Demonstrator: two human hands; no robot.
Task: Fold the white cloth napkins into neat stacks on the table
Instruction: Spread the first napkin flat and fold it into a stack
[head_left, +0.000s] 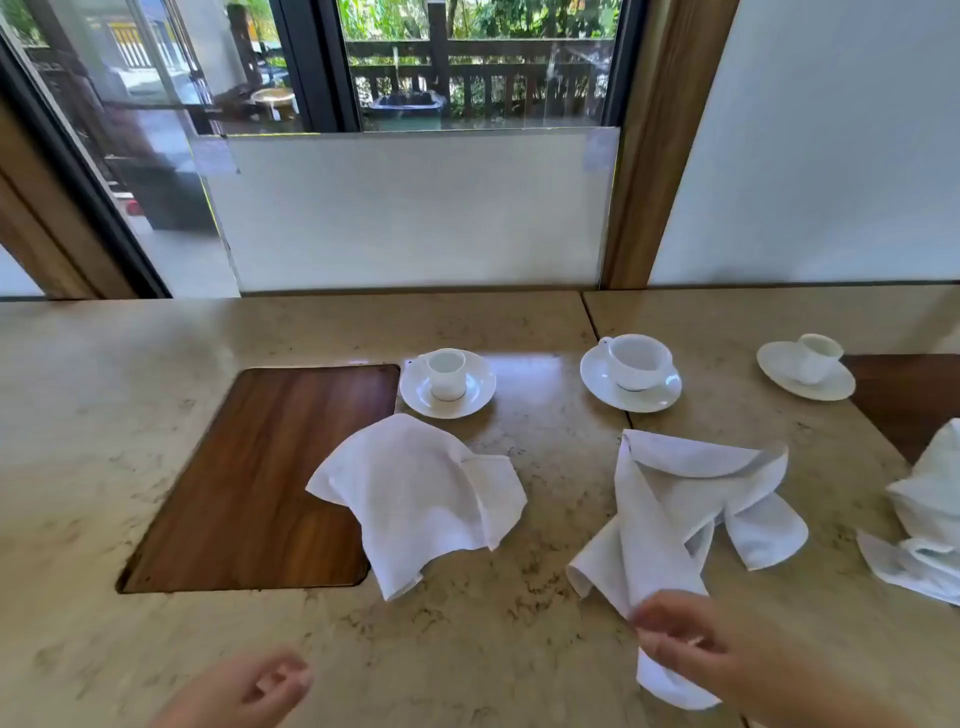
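Note:
Three white cloth napkins lie rumpled on the beige stone table (467, 649). The left napkin (421, 499) partly overlaps a wooden inset panel. The middle napkin (670, 514) is loosely twisted, and my right hand (691, 649) pinches its near end at the table's front. A third napkin (924, 525) is bunched at the right edge of view, partly cut off. My left hand (249, 691) hovers low at the front left, fingers loosely curled, holding nothing.
Three white cups on saucers stand behind the napkins: a small cup (447, 382), a wider cup (631, 371) and a far right cup (808, 366). The wooden inset panel (260, 478) sits left; another wooden inset (914, 400) is at right. A window and wall close off the back.

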